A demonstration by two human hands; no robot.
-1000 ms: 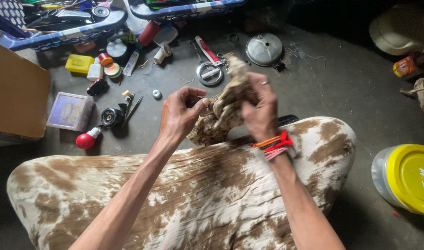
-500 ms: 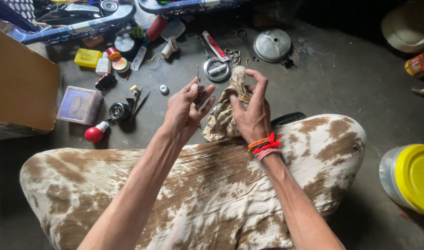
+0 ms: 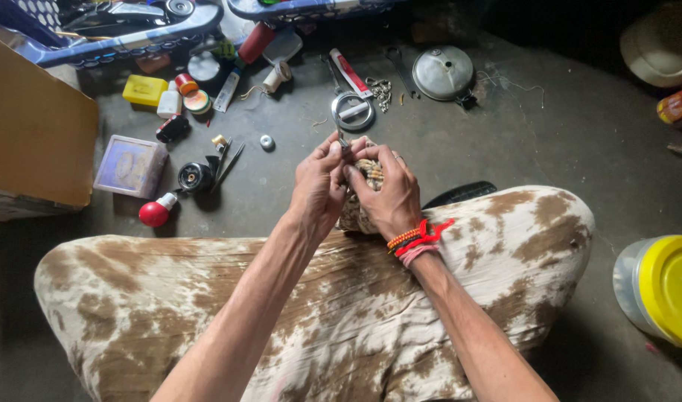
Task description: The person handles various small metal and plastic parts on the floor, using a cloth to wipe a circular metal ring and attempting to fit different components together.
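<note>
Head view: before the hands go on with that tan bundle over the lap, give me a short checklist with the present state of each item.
1. Bundle held: the tan bundle sits against the right hand - ok.
2. Small tool gripped: the left hand pinches a thin metal piece at its fingertips - ok.
3. Both hands in view and together - ok.
4. Support beneath: the brown-and-white patterned cloth covers the lap under the hands - ok.
5. Spare parts near: the metal ring and small black tools lie on the floor ahead - ok.
6. Which point of the bundle the metal piece meets - cannot tell, fingers hide it.
</note>
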